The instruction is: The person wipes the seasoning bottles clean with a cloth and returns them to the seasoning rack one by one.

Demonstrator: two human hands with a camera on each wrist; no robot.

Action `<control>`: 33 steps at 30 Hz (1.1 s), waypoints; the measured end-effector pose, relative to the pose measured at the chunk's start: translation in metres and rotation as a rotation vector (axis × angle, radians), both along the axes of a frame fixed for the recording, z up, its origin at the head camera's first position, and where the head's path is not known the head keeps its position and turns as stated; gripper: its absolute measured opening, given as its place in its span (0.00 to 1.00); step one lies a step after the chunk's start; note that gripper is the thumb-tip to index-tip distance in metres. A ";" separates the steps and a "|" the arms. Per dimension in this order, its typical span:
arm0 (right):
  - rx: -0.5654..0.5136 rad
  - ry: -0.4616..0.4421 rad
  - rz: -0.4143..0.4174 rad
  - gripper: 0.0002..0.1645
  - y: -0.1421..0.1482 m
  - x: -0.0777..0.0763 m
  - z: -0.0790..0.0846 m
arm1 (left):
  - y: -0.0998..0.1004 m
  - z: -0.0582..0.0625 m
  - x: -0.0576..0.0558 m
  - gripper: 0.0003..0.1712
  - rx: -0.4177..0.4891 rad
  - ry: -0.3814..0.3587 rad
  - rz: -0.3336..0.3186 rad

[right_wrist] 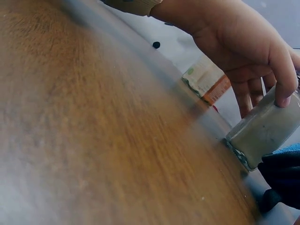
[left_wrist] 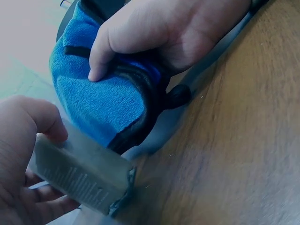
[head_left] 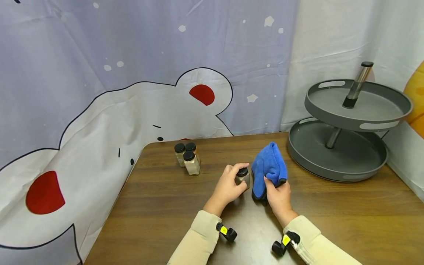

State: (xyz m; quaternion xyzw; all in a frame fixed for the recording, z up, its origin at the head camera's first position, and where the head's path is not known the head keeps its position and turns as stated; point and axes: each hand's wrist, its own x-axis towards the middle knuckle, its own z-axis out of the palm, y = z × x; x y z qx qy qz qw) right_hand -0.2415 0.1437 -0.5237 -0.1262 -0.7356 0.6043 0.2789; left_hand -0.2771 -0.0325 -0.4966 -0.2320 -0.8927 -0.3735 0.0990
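Thumb and fingers of my left hand (head_left: 228, 187) grip a small clear jar (head_left: 244, 179) with a black lid. Its contents look greyish, and the left wrist view shows printed lines on the jar's side (left_wrist: 77, 180). The base is at the tabletop or just above it; I cannot tell which. To the right, my right hand (head_left: 279, 198) holds a bunched blue cloth (head_left: 269, 162) with black edging, thumb on top. The cloth is close beside the jar; its underside and most right fingers are hidden in the head view.
Three more black-lidded jars (head_left: 192, 166) stand together at the back left of the wooden table (head_left: 159, 217). A grey two-tier round tray stand (head_left: 338, 173) occupies the back right. A printed curtain (head_left: 149, 44) hangs behind the table.
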 end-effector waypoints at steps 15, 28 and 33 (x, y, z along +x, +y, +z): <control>0.044 0.039 0.051 0.16 -0.001 0.002 -0.001 | -0.010 -0.001 -0.007 0.32 0.076 0.002 -0.183; 0.095 0.133 0.211 0.17 -0.004 0.006 0.000 | -0.009 0.001 -0.006 0.30 0.105 -0.028 -0.225; 0.104 0.002 0.254 0.19 -0.002 0.004 -0.001 | -0.009 0.002 -0.006 0.30 0.112 -0.029 -0.231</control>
